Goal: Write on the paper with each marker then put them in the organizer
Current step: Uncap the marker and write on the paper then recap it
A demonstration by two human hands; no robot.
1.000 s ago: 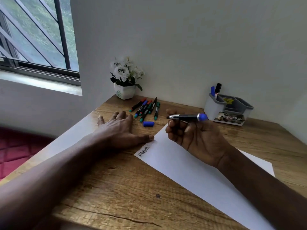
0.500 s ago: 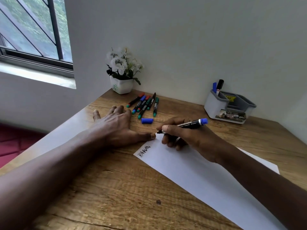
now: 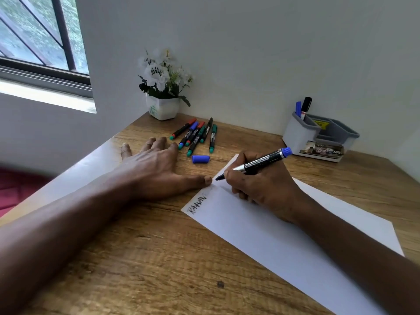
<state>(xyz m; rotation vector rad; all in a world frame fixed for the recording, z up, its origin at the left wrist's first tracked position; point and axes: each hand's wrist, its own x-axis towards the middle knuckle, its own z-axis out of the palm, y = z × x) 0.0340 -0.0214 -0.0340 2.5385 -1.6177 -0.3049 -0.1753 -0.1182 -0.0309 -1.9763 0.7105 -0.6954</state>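
My right hand (image 3: 259,185) grips an uncapped blue marker (image 3: 261,163), its tip touching the upper left part of the white paper (image 3: 284,242). Black writing sits at the paper's near left corner. My left hand (image 3: 156,169) lies flat on the desk, fingers spread, thumb against the paper's left edge. The marker's blue cap (image 3: 200,159) lies loose on the desk between my hands. Several capped markers (image 3: 197,135) lie in a bunch behind my left hand. The grey organizer (image 3: 318,139) stands at the back right with two markers upright in its left compartment.
A white pot of white flowers (image 3: 162,87) stands in the back left corner against the wall. The wooden desk (image 3: 159,258) ends at its left edge under my left forearm. A window is at the upper left.
My right hand came down from holding the marker level in the air and set its tip on the paper near my left thumb. My left hand stayed flat.
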